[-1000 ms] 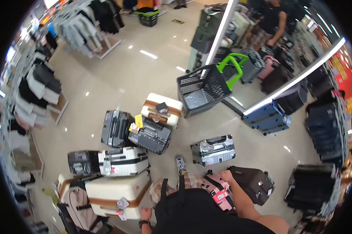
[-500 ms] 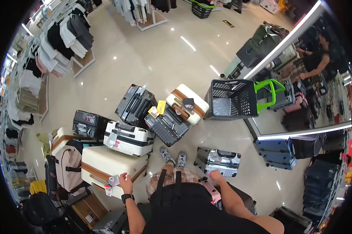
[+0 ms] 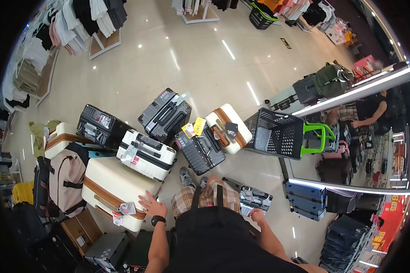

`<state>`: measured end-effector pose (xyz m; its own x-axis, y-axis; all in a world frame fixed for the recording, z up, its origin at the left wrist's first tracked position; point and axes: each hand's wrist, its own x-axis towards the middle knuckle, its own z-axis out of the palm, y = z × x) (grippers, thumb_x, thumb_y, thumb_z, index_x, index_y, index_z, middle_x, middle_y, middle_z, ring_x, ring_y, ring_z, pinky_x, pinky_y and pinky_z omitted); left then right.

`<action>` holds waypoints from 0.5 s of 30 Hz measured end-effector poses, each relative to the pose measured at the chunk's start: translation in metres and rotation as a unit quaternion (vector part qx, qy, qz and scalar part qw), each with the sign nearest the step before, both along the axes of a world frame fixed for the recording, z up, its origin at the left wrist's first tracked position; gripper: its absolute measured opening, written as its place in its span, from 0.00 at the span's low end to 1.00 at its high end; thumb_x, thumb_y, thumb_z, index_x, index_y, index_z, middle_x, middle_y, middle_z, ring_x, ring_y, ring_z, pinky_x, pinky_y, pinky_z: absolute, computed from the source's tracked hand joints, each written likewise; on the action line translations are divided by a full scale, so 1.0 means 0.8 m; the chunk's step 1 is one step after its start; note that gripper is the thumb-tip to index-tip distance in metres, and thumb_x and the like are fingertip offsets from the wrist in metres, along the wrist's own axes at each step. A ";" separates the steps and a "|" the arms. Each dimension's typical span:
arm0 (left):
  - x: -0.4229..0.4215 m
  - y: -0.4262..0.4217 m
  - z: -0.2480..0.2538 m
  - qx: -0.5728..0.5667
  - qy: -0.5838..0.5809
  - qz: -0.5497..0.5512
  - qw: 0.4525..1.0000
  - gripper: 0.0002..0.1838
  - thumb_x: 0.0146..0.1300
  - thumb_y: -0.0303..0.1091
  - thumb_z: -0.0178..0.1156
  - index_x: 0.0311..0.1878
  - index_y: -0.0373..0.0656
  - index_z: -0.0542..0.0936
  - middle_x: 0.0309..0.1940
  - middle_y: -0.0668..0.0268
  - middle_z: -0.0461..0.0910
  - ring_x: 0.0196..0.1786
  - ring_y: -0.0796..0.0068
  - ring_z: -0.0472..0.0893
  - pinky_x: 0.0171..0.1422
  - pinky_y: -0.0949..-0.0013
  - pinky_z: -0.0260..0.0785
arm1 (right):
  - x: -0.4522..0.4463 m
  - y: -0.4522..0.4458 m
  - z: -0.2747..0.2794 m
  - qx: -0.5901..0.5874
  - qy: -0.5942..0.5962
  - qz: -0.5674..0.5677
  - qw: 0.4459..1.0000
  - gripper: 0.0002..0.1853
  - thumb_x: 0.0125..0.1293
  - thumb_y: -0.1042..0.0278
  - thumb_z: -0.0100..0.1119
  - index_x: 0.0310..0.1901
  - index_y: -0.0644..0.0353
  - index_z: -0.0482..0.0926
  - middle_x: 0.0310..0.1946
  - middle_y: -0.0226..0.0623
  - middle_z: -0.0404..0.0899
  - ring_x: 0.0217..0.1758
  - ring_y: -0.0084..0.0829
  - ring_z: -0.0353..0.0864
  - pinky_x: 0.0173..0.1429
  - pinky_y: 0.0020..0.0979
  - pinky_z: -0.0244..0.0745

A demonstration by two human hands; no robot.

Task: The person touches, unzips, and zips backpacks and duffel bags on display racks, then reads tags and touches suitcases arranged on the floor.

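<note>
My left hand has its fingers spread at the right end of a large cream suitcase with a brown band. A tag hangs by the suitcase's brown handle, apart from my fingers. My right hand is closed at the near edge of a silver-grey suitcase; whatever it grips is hidden by the fingers. In front of my feet stand a white suitcase and a dark grey ribbed suitcase with yellow tags.
A smaller cream suitcase stands beside a black shopping basket with a green handle. More dark suitcases stand ahead. A beige backpack is at left, a mirror and blue suitcase at right. Clothes racks line the back.
My left hand has let go of the tag and spread its fingers on the cream suitcase. My right hand has shifted slightly right and nearer. The view has turned, and the pink suitcase is out of sight.
</note>
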<state>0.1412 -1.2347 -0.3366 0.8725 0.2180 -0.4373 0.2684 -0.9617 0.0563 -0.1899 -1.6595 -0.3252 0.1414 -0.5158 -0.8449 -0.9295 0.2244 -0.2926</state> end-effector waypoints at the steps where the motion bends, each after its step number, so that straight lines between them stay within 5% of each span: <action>1: 0.004 -0.005 0.000 0.002 0.004 0.004 1.000 0.58 0.59 0.34 0.69 0.90 0.56 0.49 0.90 0.45 0.33 0.90 0.36 0.38 0.82 0.26 0.49 | 0.007 -0.006 -0.002 0.002 0.004 0.004 1.000 0.11 0.59 0.81 0.49 0.29 0.62 0.83 0.20 0.35 0.78 0.19 0.26 0.73 0.23 0.31 0.65; 7: 0.034 -0.038 0.019 -0.031 -0.010 -0.082 0.996 0.55 0.58 0.30 0.65 0.89 0.55 0.51 0.90 0.45 0.36 0.90 0.39 0.42 0.85 0.29 0.46 | 0.039 -0.051 -0.071 -0.026 0.018 0.024 0.999 0.10 0.64 0.80 0.51 0.38 0.63 0.84 0.23 0.36 0.80 0.21 0.27 0.78 0.22 0.33 0.70; 11: 0.054 -0.065 -0.003 -0.023 -0.019 -0.150 0.988 0.51 0.58 0.30 0.66 0.87 0.49 0.58 0.89 0.45 0.43 0.90 0.41 0.44 0.85 0.31 0.47 | 0.113 -0.099 -0.192 -0.083 -0.102 0.185 0.974 0.06 0.68 0.77 0.54 0.38 0.62 0.81 0.24 0.37 0.80 0.23 0.27 0.79 0.23 0.33 0.71; 15: 0.079 -0.115 -0.041 -0.064 -0.009 -0.163 0.985 0.44 0.60 0.31 0.66 0.82 0.44 0.66 0.88 0.44 0.47 0.90 0.43 0.46 0.83 0.33 0.50 | 0.318 -0.092 -0.178 0.026 -0.130 0.198 0.971 0.05 0.73 0.73 0.55 0.41 0.62 0.80 0.25 0.36 0.82 0.22 0.26 0.78 0.25 0.33 0.69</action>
<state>0.2045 -1.3268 -0.3698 0.8949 -0.1296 -0.4270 -0.0545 -0.9815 0.1837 0.0647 -1.7332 -0.4680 0.5324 -0.3340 -0.7778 -0.8421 -0.1154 -0.5269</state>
